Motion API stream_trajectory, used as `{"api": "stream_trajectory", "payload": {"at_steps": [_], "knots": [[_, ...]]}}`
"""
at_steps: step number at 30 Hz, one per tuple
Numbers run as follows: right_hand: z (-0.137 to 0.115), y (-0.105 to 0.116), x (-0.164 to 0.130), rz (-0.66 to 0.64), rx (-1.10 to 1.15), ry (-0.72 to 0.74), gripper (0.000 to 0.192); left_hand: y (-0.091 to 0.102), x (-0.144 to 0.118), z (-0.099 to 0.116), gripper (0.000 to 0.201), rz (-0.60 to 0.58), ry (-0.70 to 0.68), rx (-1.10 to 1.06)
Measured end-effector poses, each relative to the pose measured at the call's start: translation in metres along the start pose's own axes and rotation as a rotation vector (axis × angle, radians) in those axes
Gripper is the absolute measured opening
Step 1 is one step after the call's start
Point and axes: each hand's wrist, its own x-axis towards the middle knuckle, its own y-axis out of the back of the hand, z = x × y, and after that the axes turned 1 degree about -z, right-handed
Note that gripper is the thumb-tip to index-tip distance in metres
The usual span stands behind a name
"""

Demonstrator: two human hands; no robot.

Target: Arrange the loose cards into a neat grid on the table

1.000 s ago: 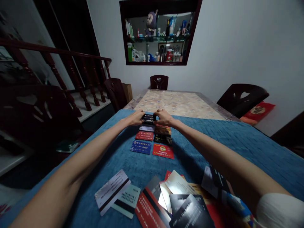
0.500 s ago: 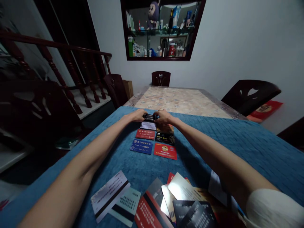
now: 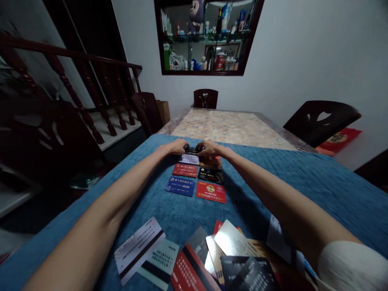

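The left hand (image 3: 178,147) pinches the left edge of the black card (image 3: 192,150) in its fingers. This card is just beyond the white card (image 3: 189,159), above the cloth (image 3: 157,210). The right hand (image 3: 209,148) pinches the right edge likewise.

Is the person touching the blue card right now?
No, the left hand and right hand are at the far black card, well beyond the blue card.
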Motion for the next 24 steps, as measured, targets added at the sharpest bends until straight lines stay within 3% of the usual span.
{"api": "stream_trajectory", "payload": {"at_steps": [11, 24], "knots": [[-0.007, 0.011, -0.015, -0.075, 0.045, 0.004, 0.048, -0.008, 0.007, -0.007, 0.046, -0.002, 0.098, 0.013], [-0.007, 0.008, -0.001, -0.089, 0.016, -0.008, 0.055, -0.005, 0.005, -0.002, 0.037, 0.048, 0.152, -0.069]]}}
